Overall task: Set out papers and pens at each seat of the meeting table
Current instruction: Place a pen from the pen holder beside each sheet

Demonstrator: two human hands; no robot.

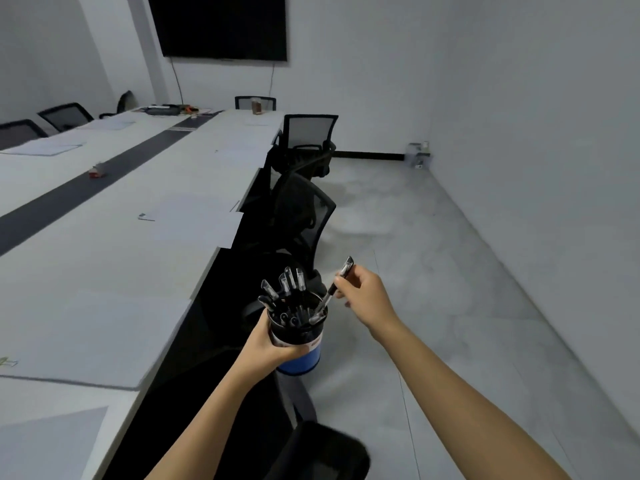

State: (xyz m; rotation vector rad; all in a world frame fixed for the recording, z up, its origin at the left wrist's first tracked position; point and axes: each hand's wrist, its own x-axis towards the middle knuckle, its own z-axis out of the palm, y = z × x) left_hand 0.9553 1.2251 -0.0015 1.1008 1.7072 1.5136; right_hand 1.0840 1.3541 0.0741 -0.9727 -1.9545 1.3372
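My left hand (268, 344) grips a blue-and-black pen cup (301, 344) filled with several black pens (289, 289), held in the air just off the right edge of the long white meeting table (114, 258). My right hand (363, 294) pinches one black pen (334, 289) whose tip still sits inside the cup at its right rim. White paper sheets lie at the seats: one near me (86, 337), one farther along (194, 216), others across the table (45, 147).
Black mesh office chairs (304, 216) are tucked along the table's right side, another (308, 136) beyond it. A dark strip (104, 181) runs down the table's middle with a small red object (97, 171) on it. A dark screen (221, 26) hangs on the far wall. Grey floor lies to the right.
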